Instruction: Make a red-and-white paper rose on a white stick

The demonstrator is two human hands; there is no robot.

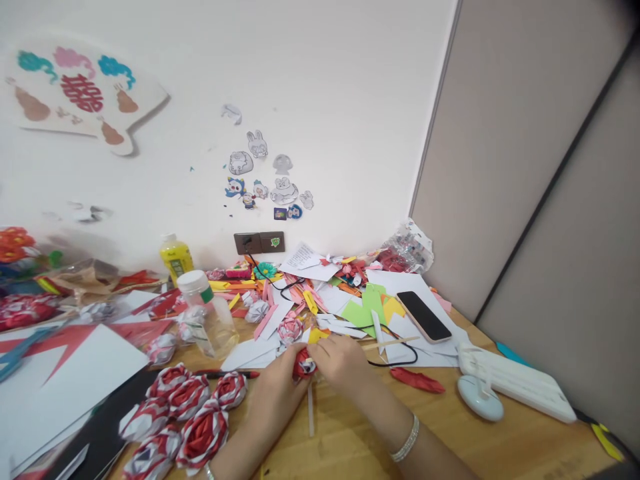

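Note:
Near the middle of the wooden table (345,433), a small red and white paper rose (303,365) sits between my two hands. My left hand (281,383) is closed around its left side. From the right, my right hand (337,361) has its fingers closed against the rose's edge, and a thin wooden stick (393,344) sticks out to the right beside it. Below the rose a narrow white strip (311,410) lies on the wood. Several finished-looking red and white roses (203,433) lie left of my left wrist. My fingertips partly hide the rose.
Paper scraps and folded strips (310,301) cover the table's back. A clear jar (207,320) and yellow bottle (176,257) stand back left. At right lie a phone (424,316), a red paper piece (417,380), a white round device (480,398) and a long white device (517,383).

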